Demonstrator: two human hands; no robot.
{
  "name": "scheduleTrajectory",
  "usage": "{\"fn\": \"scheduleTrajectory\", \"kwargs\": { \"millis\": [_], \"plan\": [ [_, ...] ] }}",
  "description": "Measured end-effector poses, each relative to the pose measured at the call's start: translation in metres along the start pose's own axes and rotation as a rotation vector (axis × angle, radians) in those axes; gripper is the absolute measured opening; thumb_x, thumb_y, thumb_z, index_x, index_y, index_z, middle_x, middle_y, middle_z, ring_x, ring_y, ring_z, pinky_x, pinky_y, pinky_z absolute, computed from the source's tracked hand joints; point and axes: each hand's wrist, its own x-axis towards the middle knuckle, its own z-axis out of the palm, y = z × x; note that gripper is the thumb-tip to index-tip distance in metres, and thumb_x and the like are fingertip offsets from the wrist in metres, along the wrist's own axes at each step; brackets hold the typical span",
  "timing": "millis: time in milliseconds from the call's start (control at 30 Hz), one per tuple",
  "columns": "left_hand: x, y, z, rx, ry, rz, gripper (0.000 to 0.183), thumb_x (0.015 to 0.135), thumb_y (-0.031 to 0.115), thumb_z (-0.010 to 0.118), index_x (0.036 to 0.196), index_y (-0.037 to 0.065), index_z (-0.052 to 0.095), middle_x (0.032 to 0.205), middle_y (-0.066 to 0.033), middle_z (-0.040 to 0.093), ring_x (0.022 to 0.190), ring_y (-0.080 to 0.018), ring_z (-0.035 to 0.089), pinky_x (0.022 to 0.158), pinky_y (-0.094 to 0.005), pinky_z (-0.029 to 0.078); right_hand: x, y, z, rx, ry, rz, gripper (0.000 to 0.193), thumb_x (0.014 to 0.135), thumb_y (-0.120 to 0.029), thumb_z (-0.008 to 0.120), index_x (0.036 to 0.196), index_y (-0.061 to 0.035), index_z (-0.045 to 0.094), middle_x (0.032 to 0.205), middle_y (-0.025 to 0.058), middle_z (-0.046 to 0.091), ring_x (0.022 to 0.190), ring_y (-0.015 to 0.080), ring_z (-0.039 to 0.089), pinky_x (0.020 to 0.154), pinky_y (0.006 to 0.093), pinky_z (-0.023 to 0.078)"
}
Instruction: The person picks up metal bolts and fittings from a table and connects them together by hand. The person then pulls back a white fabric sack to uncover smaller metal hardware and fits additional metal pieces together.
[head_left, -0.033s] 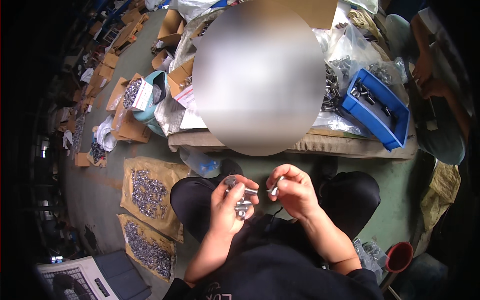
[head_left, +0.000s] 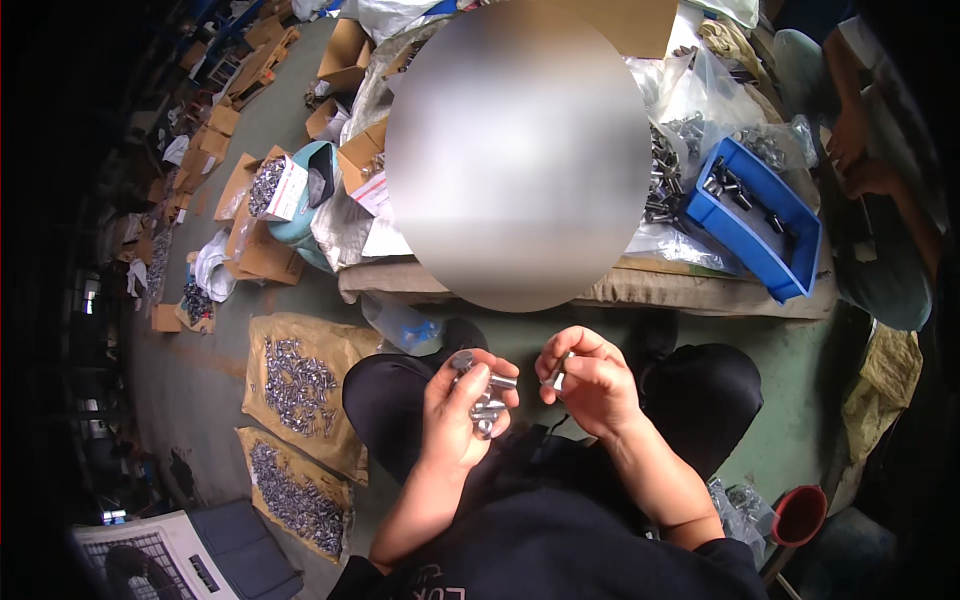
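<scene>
Several shiny metal cylindrical parts (head_left: 488,410) lie in my left hand (head_left: 455,410), its fingers curled round them and the thumb across the top. A short distance to the right, my right hand (head_left: 597,385) pinches one small metal cylindrical part (head_left: 560,375) between thumb and fingers. That part is tilted, its lower end showing below the fingertips. The two hands are apart, above my lap. Fingers hide some of the parts in the left hand, so their exact shape cannot be made out.
Ahead stands a cloth-covered bench (head_left: 690,288), its middle blurred out. A blue bin (head_left: 800,265) with dark metal parts sits on its right. Yellowish sacks (head_left: 262,395) with many metal pieces lie on the floor at left. Another person's hand (head_left: 870,178) is at far right. A red bucket (head_left: 800,515) stands lower right.
The part in my right hand has turned slightly and shows more of its length below the fingertips. My left hand keeps its hold, almost unmoved.
</scene>
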Motion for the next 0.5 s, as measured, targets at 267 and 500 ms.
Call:
{"fn": "scheduleTrajectory", "kwargs": {
  "millis": [267,500],
  "plan": [
    [0.003,-0.008,0.0,0.027,-0.013,0.041,0.01,0.085,0.012,0.049,0.091,0.006,0.054,0.088,-0.0119,0.058,0.065,-0.0155,0.057,0.039,-0.0206,0.04,-0.005,0.012,0.008,-0.506,-0.019,0.055,0.016,0.082,-0.016,0.058,0.084,-0.0004,0.056,0.074,0.0016,0.058,0.06,0.0036,0.047,0.051,0.0166,0.038],
    [0.002,-0.007,-0.001,0.162,0.064,0.052,0.017,0.085,0.015,0.052,0.097,0.003,0.054,0.079,-0.009,0.058,0.062,-0.0127,0.056,0.038,-0.0187,0.038,-0.007,0.011,0.011,-0.556,0.118,-0.222,0.016,0.073,-0.003,0.065,0.088,-0.0012,0.059,0.069,-0.002,0.054,0.052,0.0021,0.042,0.045,0.0159,0.033]
  ]
}}
